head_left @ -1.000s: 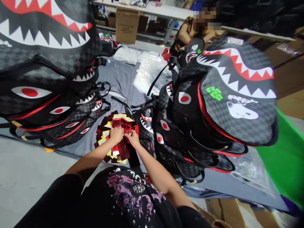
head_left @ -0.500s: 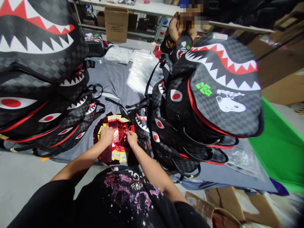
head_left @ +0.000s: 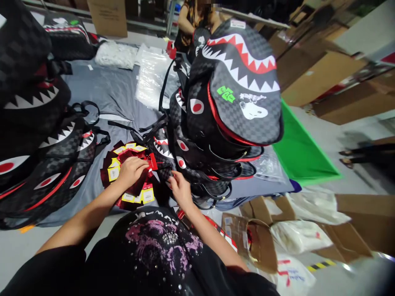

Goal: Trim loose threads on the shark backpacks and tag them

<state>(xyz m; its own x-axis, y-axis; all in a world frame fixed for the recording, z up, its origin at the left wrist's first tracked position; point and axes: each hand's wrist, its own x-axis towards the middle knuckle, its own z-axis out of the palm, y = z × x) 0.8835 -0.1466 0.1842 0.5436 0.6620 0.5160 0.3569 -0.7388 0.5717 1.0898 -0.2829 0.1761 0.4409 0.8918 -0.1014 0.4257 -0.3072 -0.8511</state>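
Observation:
My left hand [head_left: 133,172] reaches over a ring of dark red hang tags [head_left: 148,195] with yellow-and-white labels, its fingers pinched on a bright red tag [head_left: 152,162]. To the right, my right hand [head_left: 181,190] is closed at the fingertips beside a black checkered backpack [head_left: 162,154] with printed shark teeth; what it pinches there is too small and dark to make out. Taller than these, a stack of shark-face backpacks [head_left: 247,109] stands just beyond my right hand. More such backpacks [head_left: 61,164] are piled on the left.
A grey cloth [head_left: 114,88] covers the work surface. Clear plastic bags [head_left: 152,78] and a white plastic-wrapped bundle [head_left: 115,54] lie at the back. Another person [head_left: 189,24] works behind the stack. Green sheeting [head_left: 304,144] and open cartons [head_left: 262,242] are at the right.
The view has swung to the right. My right hand has moved from the tag ring toward the backpack beside it. My left hand has shifted to the ring's right side, onto the red tag.

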